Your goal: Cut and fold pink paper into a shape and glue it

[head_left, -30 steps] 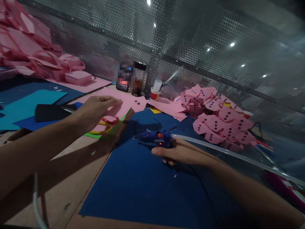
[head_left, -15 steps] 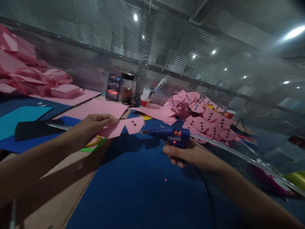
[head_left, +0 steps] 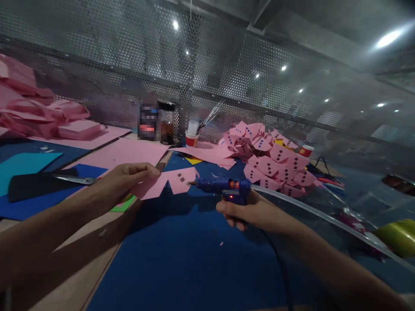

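Between the thumb and fingers of my left hand (head_left: 138,175) is a pink paper cutout (head_left: 177,181) with a notch in its lower edge and dark diamond marks near its right end. My right hand (head_left: 241,211) grips a blue glue gun (head_left: 223,188), its small red light lit. The gun's nozzle points left and meets the right end of the cutout, though I cannot tell whether it touches. A clear glue stick (head_left: 292,196) sticks out far behind the gun. Both are held above the blue sheet (head_left: 181,263).
Pink marked cutouts (head_left: 269,151) are heaped at the back right. Scissors (head_left: 74,178) lie on black and blue sheets at left, below a pile of pink paper (head_left: 42,112). A red cup (head_left: 192,139) and a jar (head_left: 167,125) stand by the perforated metal screen (head_left: 129,56).
The glue gun's nozzle has come from just right of the cutout's end to overlap it. The whole view has shifted slightly; both hands keep their holds.
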Tool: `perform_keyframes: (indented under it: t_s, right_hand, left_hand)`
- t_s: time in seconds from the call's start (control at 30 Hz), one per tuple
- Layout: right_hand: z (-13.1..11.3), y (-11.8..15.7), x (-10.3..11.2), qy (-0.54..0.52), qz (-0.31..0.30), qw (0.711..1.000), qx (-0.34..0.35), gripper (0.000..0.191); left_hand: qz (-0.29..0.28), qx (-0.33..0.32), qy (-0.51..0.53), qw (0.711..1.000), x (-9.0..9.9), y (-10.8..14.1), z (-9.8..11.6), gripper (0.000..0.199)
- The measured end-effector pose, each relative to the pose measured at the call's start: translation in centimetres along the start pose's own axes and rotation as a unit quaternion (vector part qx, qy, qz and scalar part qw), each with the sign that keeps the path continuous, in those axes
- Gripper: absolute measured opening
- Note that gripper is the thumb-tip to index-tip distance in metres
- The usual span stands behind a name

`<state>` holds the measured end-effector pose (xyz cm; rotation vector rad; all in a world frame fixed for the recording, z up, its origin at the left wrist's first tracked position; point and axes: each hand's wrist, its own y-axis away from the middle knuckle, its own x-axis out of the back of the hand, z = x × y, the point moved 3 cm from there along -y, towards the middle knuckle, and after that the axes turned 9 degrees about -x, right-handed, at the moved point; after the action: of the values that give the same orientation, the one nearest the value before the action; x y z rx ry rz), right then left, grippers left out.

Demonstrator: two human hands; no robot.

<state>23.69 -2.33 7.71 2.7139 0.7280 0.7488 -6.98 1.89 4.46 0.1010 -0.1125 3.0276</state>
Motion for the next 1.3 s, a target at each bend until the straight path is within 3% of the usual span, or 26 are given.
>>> perform_keyframes:
  t_s: [1.03,1.3]
  right_hand:
    - [0.04,-0.03,-0.21,0.028,-0.002,1.000,-0.006,0.038]
    - [0.01,0.05,-0.51,0.019,-0.011,0.999,-0.036,0.041]
  left_hand:
    - [0.006,-0.023,0.021,0.999,-0.15,-0.19,-0.38,0.030]
    - [0.000,-0.044,0.021,0.999,-0.08,-0.22,-0.40,0.030]
